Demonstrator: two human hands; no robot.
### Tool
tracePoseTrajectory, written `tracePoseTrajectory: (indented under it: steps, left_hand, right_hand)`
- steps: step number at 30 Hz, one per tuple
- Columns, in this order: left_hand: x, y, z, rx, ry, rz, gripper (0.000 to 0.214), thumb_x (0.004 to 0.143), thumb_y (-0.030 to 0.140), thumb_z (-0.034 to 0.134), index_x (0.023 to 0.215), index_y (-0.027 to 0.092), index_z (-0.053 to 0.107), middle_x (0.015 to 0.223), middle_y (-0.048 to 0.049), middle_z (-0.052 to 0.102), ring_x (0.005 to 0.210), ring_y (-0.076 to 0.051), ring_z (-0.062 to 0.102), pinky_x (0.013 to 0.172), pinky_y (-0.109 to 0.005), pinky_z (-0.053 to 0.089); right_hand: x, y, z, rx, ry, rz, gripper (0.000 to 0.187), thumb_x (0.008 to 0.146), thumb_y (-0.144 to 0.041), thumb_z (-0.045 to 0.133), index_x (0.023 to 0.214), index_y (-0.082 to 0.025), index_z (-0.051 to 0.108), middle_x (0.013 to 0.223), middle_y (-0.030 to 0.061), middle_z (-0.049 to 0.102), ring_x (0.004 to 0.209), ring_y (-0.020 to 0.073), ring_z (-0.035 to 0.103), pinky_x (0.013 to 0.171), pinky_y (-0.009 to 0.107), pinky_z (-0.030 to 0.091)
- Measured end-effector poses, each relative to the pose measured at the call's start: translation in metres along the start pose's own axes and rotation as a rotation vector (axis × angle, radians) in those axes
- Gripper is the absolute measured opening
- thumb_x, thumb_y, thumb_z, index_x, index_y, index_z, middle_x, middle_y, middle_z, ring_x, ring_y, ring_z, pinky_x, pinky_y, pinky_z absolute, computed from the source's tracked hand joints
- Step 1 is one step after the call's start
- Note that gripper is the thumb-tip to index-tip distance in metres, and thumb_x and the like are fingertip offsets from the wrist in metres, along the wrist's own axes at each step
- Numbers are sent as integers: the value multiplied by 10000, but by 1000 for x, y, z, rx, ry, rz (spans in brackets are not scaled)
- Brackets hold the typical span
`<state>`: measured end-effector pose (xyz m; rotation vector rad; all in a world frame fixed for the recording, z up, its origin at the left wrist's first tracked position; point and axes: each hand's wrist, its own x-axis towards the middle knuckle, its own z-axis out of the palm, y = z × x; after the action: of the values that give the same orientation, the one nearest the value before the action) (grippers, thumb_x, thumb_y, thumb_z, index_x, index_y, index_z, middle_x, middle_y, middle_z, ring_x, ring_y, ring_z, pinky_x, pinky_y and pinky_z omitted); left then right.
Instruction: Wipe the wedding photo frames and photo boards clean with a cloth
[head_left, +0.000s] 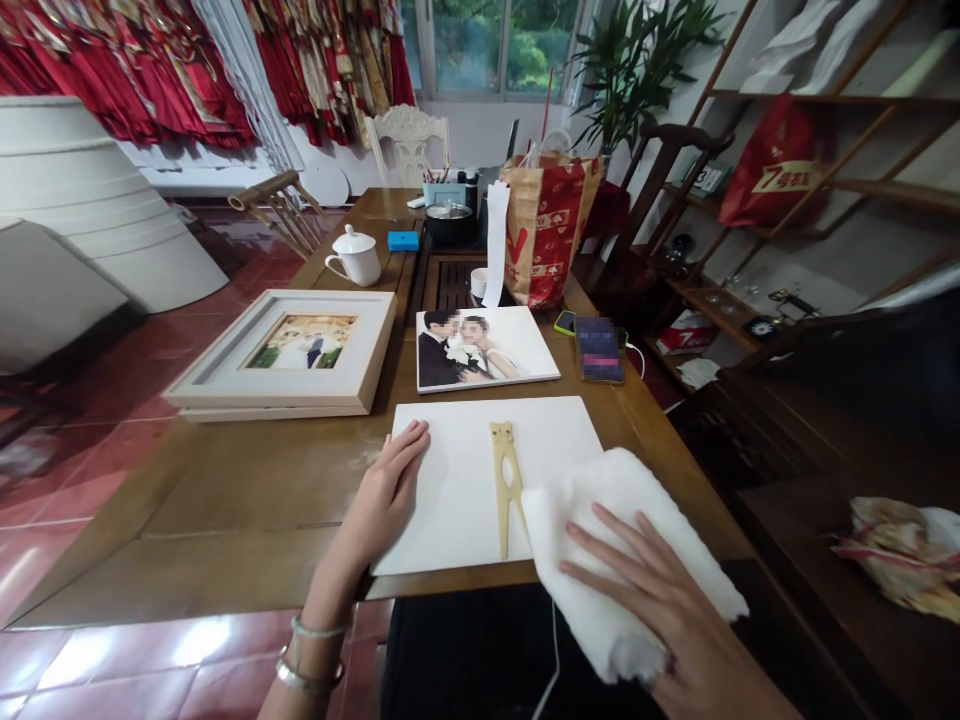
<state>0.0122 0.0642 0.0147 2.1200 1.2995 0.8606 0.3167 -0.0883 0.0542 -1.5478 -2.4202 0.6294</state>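
A white board [450, 490] lies flat at the near edge of the table. My left hand [390, 485] rests on its left edge, fingers stretched out flat and holding nothing. On the board lies a pale yellow flat tool [506, 490] with an oval hole and two long prongs. My right hand [637, 575] has a thick white cloth [622, 480], its fingers spread over the top and the thumb hidden in the folds. The cloth covers the board's right corner and hangs past the table edge. Behind the board lies a wedding photo panel [487, 350].
Stacked framed pictures [285, 350] lie at left on the wooden table [225, 490]. A lidded white mug [354, 257], a blue box [403, 241], a paper bag [547, 225] and a phone [600, 350] stand or lie farther back. A white cable [553, 650] hangs below the near edge.
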Motion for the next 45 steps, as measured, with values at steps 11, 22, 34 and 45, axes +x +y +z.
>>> tracePoseTrajectory:
  steps: [11,22,34,45]
  left_hand:
    - [0,1,-1,-15,-7,0,369,947,235,352,1241,187,568,1391,-91,505,1355,-223,375,1171,-483,175]
    - [0,6,2,25,21,-27,357,944,220,350,1224,182,569,1374,-101,518,1337,-223,403,1155,-495,220]
    - [0,2,1,17,1,4,364,947,216,336,1238,188,553,1384,-90,508,1353,-216,379,1166,-490,190]
    - [-1,3,3,30,18,2,354,942,207,345,1221,172,561,1373,-105,517,1344,-212,393,1164,-490,194]
  right_hand:
    - [128,62,-36,-56,99,110,768,698,-75,449,1425,-300,340,1535,-12,242,1424,261,53,1121,590,50]
    - [46,1,-8,11,58,-28,811,691,-42,437,1440,-323,303,1524,-48,256,1420,267,88,1125,608,12]
    - [92,18,-25,213,27,-16,676,800,-100,433,1431,-316,323,1502,-4,324,1420,244,106,1124,590,-7]
    - [145,-33,7,-194,131,114,840,647,-22,477,1434,-275,332,1551,32,198,1419,307,-28,1100,610,-17]
